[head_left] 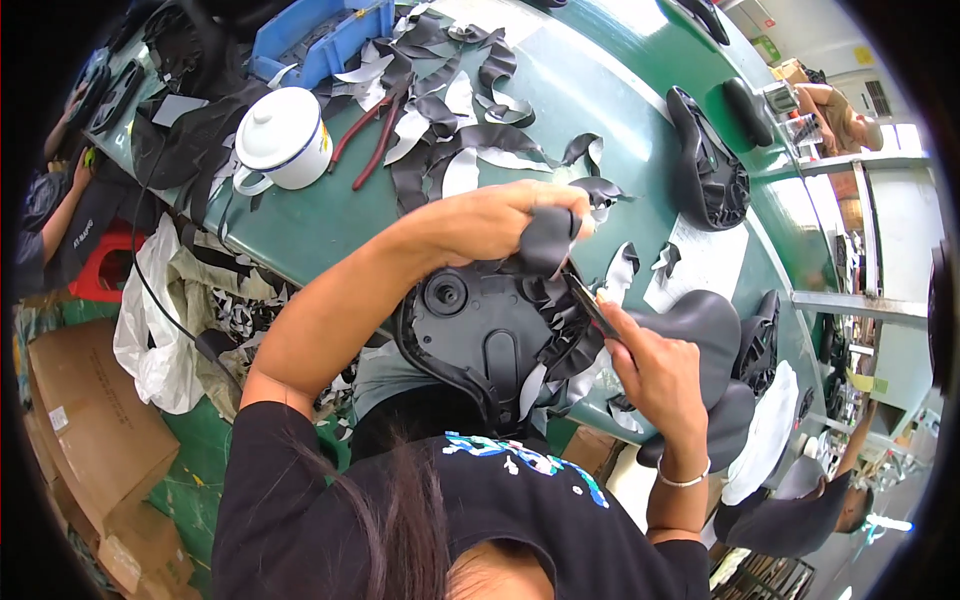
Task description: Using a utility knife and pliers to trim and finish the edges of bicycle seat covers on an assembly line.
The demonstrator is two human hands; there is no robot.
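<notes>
A black saddle (470,320) lies underside up on my lap, its plastic base facing me. My left hand (505,215) is closed on a flap of black cover material (548,240) at the saddle's far edge and pulls it up. In my right hand (660,370) is a slim cutting tool (590,302), perhaps a knife; its tip reaches the cover edge just below the left hand. Gathered black trimmings (572,345) hang along the saddle's right side. The left fingertips are partly hidden by the flap.
On the green table (330,225) lie black and white offcut strips (440,110), red-handled pliers (372,145), a white enamel mug (283,138) and a blue bin (320,45). More saddles (710,165) rest at the right. Cardboard boxes (100,410) stand lower left. Other people work nearby.
</notes>
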